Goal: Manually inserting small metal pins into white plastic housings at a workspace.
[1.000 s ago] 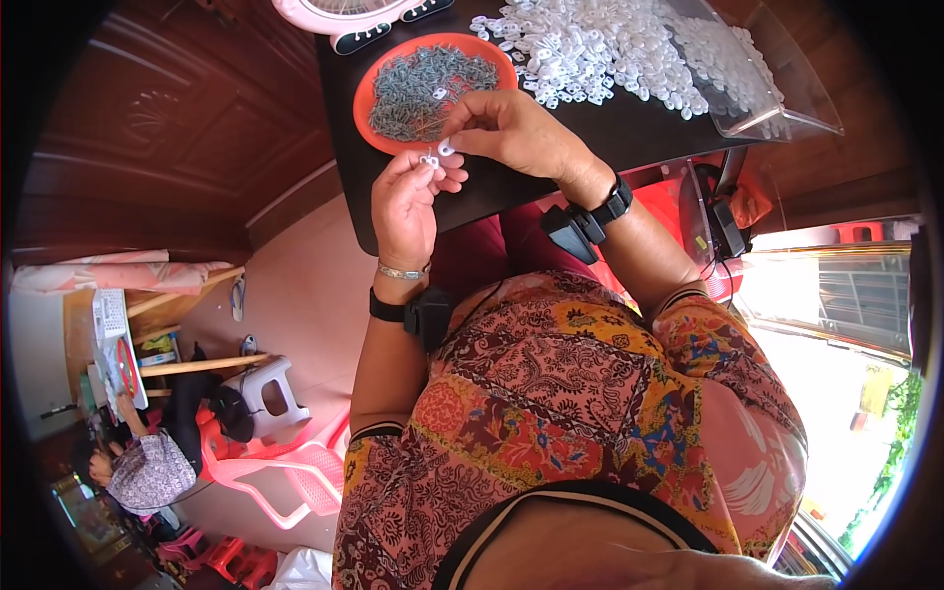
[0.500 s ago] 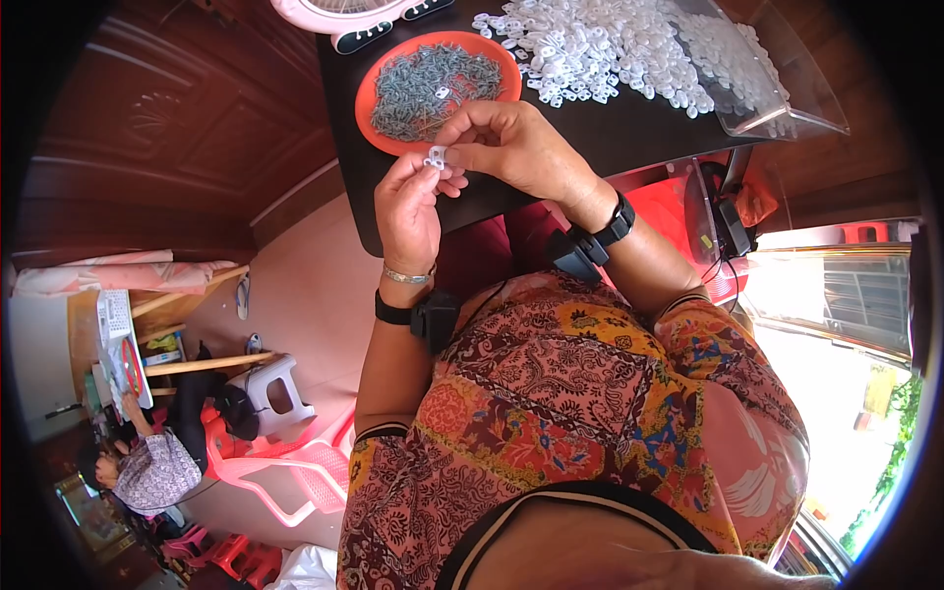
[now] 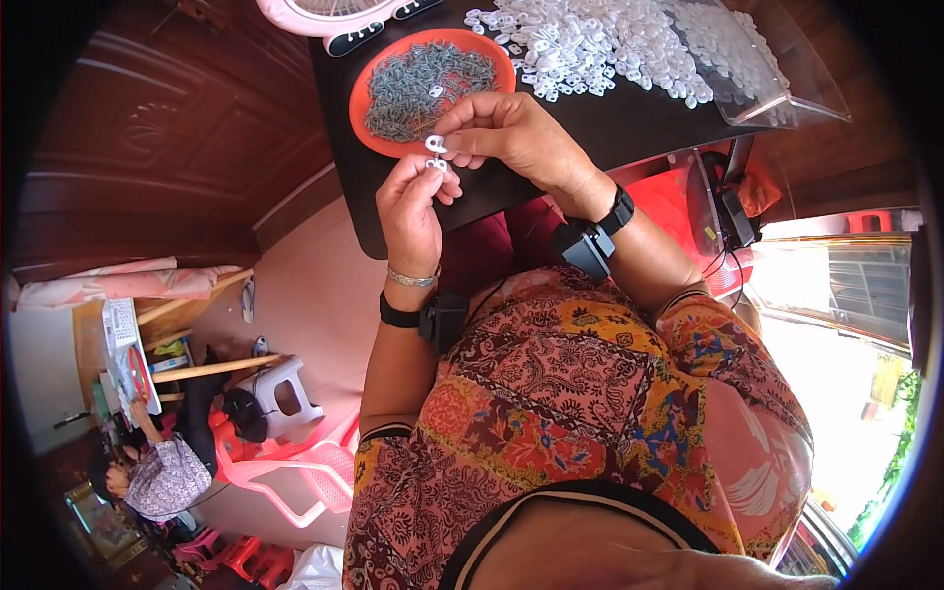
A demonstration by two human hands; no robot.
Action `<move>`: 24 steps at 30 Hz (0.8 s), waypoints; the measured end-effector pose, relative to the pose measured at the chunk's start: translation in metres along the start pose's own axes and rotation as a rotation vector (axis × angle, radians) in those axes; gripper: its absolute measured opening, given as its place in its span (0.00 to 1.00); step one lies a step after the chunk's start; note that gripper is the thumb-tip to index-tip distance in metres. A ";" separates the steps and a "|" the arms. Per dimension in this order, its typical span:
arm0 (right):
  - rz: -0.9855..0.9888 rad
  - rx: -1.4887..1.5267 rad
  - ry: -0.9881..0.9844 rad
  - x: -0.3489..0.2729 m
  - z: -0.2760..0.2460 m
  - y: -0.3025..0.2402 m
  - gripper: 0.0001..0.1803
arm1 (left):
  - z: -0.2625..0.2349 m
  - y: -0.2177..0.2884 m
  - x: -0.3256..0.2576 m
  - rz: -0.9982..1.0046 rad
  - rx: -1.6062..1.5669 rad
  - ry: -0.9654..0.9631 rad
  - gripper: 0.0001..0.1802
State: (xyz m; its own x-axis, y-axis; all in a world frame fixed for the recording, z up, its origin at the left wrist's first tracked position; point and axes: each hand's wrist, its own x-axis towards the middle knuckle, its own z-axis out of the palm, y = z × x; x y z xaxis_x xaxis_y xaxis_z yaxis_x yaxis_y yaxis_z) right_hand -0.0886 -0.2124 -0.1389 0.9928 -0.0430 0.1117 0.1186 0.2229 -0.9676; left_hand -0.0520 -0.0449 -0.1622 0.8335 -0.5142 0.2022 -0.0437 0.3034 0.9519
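Note:
Close together over the near edge of the orange plate (image 3: 358, 113), my hands each pinch a small white plastic piece. My left hand (image 3: 409, 218) is closed on a white piece with holes (image 3: 438, 166) at its thumb and fingertips. Just above it, my right hand (image 3: 526, 141) pinches a rounded white piece with one hole (image 3: 434, 144). A thin dark part, perhaps a screw, shows between the two pieces. The plate holds a heap of small grey metal screws (image 3: 418, 79), with one white piece (image 3: 436, 90) lying on top.
A large pile of white plastic pieces (image 3: 580, 49) covers the back of the black table (image 3: 629, 123), beside a clear tilted bin (image 3: 787, 113). A pink fan-like object (image 3: 334, 18) stands at the far left. Across the room, a person (image 3: 172, 477) sits near pink chairs (image 3: 305, 462).
My right fingers have turned the white piece upright, so its hole now shows above the left hand's piece. The two pieces look slightly farther apart. The view has shifted a little.

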 end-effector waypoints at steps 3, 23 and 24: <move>-0.017 0.003 -0.018 -0.002 0.000 -0.002 0.08 | 0.002 0.000 0.000 -0.004 -0.027 0.013 0.08; -0.137 -0.271 -0.001 -0.010 0.000 -0.009 0.06 | 0.002 -0.003 0.000 -0.021 0.092 -0.006 0.08; -0.136 -0.270 -0.001 -0.010 0.000 -0.009 0.06 | 0.002 -0.003 0.000 -0.022 0.107 -0.006 0.09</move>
State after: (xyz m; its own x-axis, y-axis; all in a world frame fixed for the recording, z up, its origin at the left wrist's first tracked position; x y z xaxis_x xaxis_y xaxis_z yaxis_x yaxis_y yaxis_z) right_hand -0.0993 -0.2140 -0.1312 0.9681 -0.0533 0.2449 0.2422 -0.0522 -0.9688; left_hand -0.0534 -0.0476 -0.1643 0.8315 -0.5249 0.1819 -0.0839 0.2050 0.9752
